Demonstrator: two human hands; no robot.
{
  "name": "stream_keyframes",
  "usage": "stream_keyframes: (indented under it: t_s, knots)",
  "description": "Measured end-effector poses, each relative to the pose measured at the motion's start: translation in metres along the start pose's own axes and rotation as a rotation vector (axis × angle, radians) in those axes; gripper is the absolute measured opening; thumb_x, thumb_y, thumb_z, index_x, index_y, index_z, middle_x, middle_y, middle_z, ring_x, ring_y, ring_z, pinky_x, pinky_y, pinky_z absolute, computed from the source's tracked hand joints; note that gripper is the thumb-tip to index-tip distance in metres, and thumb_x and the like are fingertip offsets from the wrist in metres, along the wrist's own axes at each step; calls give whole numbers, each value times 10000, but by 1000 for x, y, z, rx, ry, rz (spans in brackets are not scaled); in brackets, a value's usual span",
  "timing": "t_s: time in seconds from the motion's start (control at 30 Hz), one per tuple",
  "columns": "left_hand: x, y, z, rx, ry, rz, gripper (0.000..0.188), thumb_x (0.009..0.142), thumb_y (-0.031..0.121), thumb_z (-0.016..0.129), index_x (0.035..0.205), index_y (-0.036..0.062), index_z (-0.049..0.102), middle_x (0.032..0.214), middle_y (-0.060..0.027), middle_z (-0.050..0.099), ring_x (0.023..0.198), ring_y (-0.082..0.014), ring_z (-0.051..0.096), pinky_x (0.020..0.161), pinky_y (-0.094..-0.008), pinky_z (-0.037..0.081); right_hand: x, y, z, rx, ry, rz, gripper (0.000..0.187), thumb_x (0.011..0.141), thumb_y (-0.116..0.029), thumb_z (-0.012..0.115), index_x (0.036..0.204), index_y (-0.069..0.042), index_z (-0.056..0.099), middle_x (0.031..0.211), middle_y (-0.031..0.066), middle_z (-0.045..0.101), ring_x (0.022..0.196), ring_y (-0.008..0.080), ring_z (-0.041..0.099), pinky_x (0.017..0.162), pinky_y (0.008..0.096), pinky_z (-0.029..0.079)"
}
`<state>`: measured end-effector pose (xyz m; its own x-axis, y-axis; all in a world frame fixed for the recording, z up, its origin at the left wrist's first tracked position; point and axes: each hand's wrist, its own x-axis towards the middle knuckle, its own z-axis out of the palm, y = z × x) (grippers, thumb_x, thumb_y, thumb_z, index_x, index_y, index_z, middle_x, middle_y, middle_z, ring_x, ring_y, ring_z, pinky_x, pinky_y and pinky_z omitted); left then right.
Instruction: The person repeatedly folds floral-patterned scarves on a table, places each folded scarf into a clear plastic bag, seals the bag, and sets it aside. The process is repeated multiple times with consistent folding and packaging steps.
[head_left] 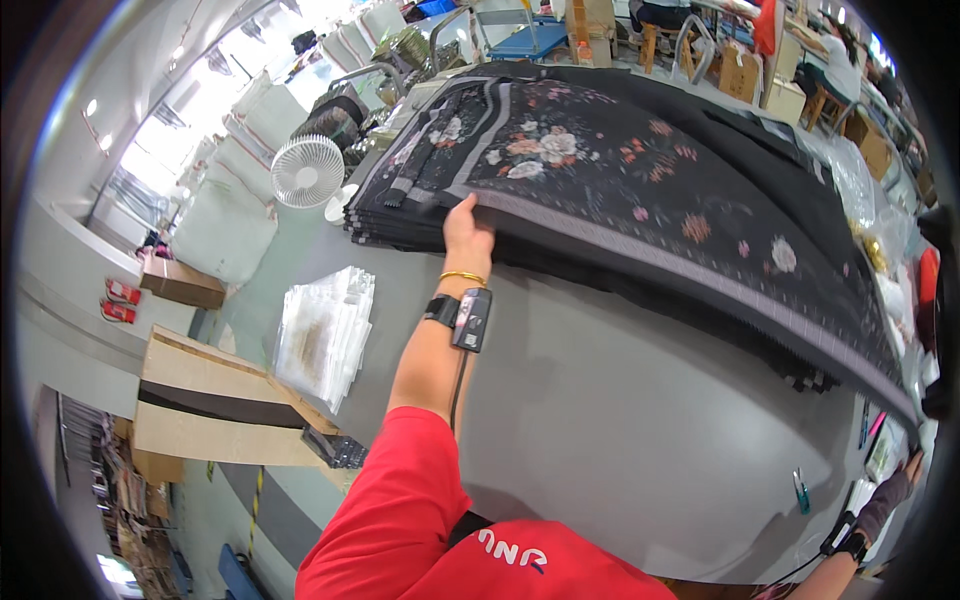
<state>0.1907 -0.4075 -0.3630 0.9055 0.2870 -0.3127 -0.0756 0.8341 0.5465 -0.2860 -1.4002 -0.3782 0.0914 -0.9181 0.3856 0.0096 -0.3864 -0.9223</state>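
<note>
A red shirt [380,510] with white lettering is nearest. Ahead, the left hand [468,240] pinches the near edge of one floral black cloth [620,165], spread forward and rightward over the desk [600,420]. The gloved right hand [885,500] is by the cloth's corner; its grip I cannot tell. Left of the left hand: one bag pile [325,330], one fan [307,172].
</note>
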Motion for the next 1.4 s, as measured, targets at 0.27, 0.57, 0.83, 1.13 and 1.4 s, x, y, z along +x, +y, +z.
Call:
stream_keyframes:
  t_s: [0.27,0.57,0.83,1.13,1.4]
  knots:
    - [-16,32,-19,328,-102,416,84,1004,85,734,1033,10,713,938,10,712,789,-100,649,691,-275,503,-151,-200,195,-114,-451,-545,166,1005,-20,657,1164,-15,705,1159,94,706,950,200,680,851,313,534]
    - [-87,-50,45,1398,-851,1140,192,775,-21,773,843,22,598,854,-113,603,878,-335,592,777,-448,495,-481,-391,417,149,-1518,-1003,129,887,50,711,957,-6,619,1156,115,687,1052,291,685,898,358,536]
    - [-90,-61,48,1356,-760,1127,192,763,-47,781,885,15,646,859,-90,626,851,-305,610,751,-421,509,-540,-364,446,21,-1592,-1240,157,776,39,724,899,-32,657,1603,85,519,842,299,706,695,394,570]
    - [-108,-43,60,1363,-800,1088,85,837,-8,750,912,10,713,883,-89,638,884,-303,608,779,-429,509,-550,-361,471,329,-1586,-1148,182,792,51,709,957,-4,656,1307,126,689,911,354,704,781,388,585]
    - [-173,-84,48,1240,-1055,1307,360,835,181,851,1091,21,654,1009,-151,665,948,-367,637,863,-445,524,-513,-437,429,504,-1338,-1043,165,852,34,716,1001,-15,664,917,141,655,851,338,675,741,369,545]
